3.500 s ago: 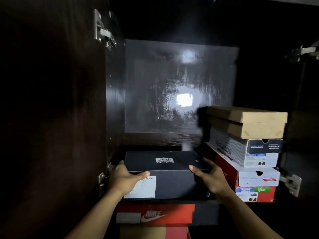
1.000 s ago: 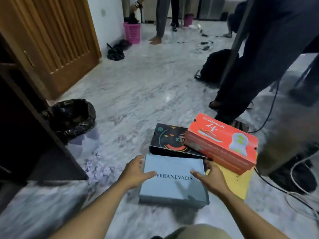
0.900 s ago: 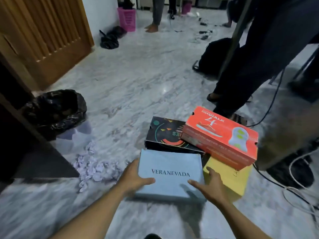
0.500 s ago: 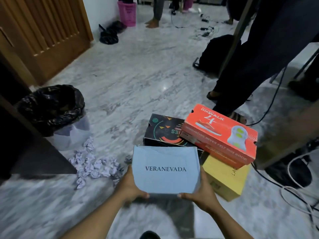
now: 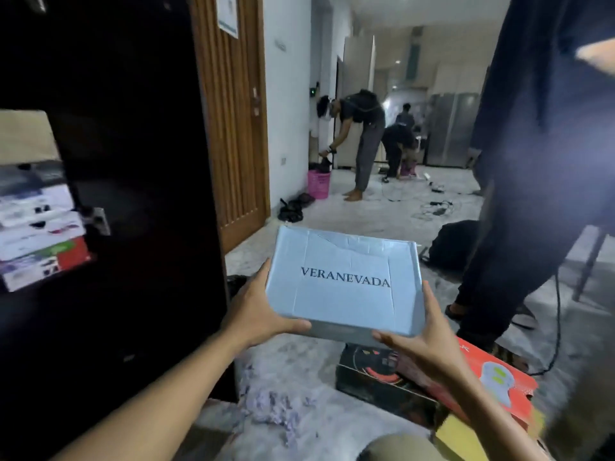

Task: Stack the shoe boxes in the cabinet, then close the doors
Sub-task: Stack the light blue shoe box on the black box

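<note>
Up off the floor, fingers [image 5: 293, 324] curled under a pale blue box [image 5: 346, 284]. Left hand [image 5: 256, 314] and right hand [image 5: 422, 337] gripped both ends, likely to keep it level. Its flat card lid looked creased. More boxes [image 5: 40, 224] sat stacked in the dark cabinet [image 5: 139, 194] nearby.

Bare forearms, no sleeves; left hand [image 5: 258, 314], right hand [image 5: 429, 344] ungloved.
</note>
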`<control>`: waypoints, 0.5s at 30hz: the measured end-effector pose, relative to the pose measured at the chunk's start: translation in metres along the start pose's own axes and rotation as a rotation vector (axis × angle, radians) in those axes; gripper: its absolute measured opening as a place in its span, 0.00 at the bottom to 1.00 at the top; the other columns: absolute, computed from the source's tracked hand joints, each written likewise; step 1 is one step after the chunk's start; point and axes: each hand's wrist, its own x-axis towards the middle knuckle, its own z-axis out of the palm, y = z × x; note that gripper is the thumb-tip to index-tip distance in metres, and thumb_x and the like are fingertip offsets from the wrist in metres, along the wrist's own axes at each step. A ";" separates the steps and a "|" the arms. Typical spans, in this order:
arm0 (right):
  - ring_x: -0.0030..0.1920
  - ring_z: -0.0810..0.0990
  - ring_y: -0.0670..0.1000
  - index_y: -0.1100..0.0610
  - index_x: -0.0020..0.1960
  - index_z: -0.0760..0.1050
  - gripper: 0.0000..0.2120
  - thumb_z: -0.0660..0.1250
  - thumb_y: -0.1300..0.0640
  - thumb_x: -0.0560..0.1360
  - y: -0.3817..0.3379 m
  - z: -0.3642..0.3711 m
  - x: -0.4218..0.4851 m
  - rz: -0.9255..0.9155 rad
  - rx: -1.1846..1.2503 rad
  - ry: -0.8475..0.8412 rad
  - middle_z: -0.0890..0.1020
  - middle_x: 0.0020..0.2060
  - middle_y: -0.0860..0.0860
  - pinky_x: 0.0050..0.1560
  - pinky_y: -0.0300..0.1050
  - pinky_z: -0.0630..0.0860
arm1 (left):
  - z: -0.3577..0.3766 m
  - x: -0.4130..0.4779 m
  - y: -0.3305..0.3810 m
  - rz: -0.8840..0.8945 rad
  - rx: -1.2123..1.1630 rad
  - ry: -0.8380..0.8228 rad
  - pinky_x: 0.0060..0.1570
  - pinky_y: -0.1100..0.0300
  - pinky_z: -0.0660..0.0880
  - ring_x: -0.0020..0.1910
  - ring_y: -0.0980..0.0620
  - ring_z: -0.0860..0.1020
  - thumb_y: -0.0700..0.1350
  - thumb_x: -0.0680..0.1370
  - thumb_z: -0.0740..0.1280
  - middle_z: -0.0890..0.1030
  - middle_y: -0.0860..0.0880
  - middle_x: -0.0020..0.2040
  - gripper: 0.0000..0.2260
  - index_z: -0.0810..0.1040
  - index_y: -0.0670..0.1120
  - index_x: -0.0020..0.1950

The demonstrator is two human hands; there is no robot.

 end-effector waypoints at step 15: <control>0.60 0.76 0.42 0.42 0.77 0.59 0.56 0.81 0.41 0.54 -0.256 0.242 0.037 -0.376 0.337 -0.451 0.73 0.62 0.39 0.61 0.40 0.77 | -0.321 -0.157 0.055 -0.047 0.224 0.834 0.52 0.72 0.75 0.56 0.69 0.76 0.53 0.54 0.87 0.78 0.63 0.58 0.46 0.71 0.59 0.69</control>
